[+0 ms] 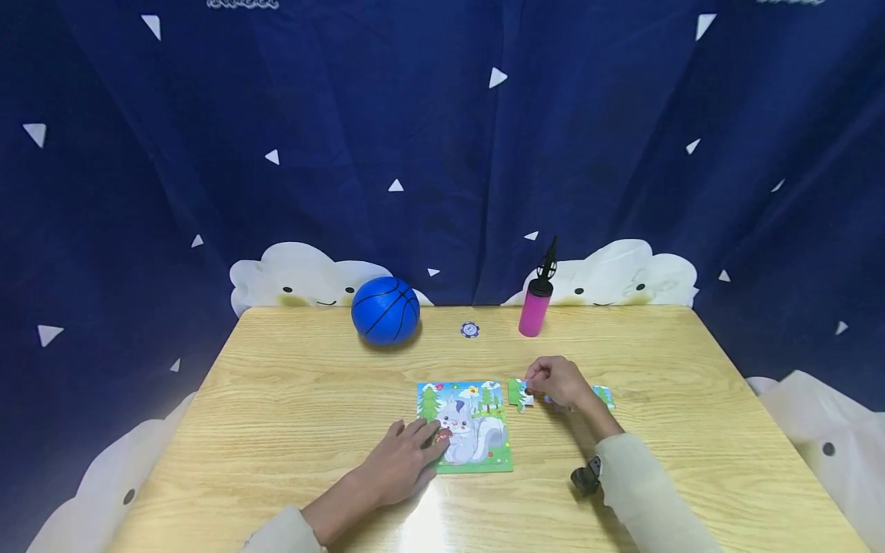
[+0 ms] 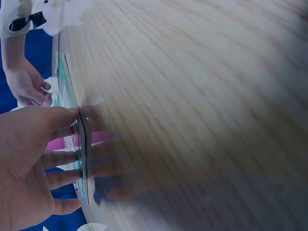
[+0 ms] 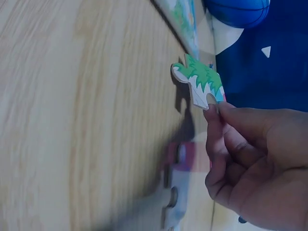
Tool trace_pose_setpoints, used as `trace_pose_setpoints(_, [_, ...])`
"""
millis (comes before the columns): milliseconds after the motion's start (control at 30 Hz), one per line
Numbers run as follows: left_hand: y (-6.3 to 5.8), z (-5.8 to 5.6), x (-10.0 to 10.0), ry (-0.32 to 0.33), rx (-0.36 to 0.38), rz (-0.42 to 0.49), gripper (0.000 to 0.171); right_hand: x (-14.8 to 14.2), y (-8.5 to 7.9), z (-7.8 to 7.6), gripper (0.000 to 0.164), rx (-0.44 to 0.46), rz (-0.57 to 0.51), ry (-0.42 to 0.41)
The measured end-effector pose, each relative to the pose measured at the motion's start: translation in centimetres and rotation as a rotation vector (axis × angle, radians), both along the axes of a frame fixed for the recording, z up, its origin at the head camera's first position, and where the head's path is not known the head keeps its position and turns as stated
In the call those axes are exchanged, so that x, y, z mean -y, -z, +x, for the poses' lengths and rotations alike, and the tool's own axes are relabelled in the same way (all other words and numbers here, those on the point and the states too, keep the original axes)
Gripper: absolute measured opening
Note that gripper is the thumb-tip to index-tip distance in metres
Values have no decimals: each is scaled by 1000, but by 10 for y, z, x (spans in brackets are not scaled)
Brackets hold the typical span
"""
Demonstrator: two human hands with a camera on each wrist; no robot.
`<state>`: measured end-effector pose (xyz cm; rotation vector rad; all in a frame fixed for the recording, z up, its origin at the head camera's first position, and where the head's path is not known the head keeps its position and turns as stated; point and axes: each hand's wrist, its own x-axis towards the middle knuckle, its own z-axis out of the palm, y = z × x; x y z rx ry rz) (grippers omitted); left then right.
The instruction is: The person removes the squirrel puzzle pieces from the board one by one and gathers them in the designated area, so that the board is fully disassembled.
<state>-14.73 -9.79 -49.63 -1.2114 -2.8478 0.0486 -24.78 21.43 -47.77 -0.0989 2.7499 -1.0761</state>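
A square picture puzzle [image 1: 477, 449] showing a grey squirrel lies at the middle of the table. My left hand [image 1: 401, 465] rests on its left side, fingers extended over the picture; in the left wrist view the fingertips meet the puzzle. To the right of the puzzle, my right hand [image 1: 558, 382] pinches a jigsaw piece [image 3: 202, 79] between thumb and index finger. Printed on this piece is a green tree with white below. Under the right hand, a second loose piece [image 3: 179, 192] lies on the wood, partly in shadow. Another piece [image 1: 604, 396] lies beyond the right wrist.
At the table's back stand a blue basketball [image 1: 384, 311] and a pink hand pump [image 1: 535, 311] with a black top. Between them lies a blue-and-white chip [image 1: 470, 329]. A dark blue curtain [image 1: 415, 138] with white triangles hangs behind the wooden table [image 1: 290, 399].
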Motion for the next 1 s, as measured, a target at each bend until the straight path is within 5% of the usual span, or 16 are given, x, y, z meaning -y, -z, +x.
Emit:
trace_pose_setpoints(633, [1, -1, -1, 7, -24, 17, 42, -6, 10, 1, 6, -13, 138, 8])
trace_pose_setpoints(1000, [-1, -1, -4, 17, -39, 7, 42, 12, -6, 8, 5, -55, 77, -41])
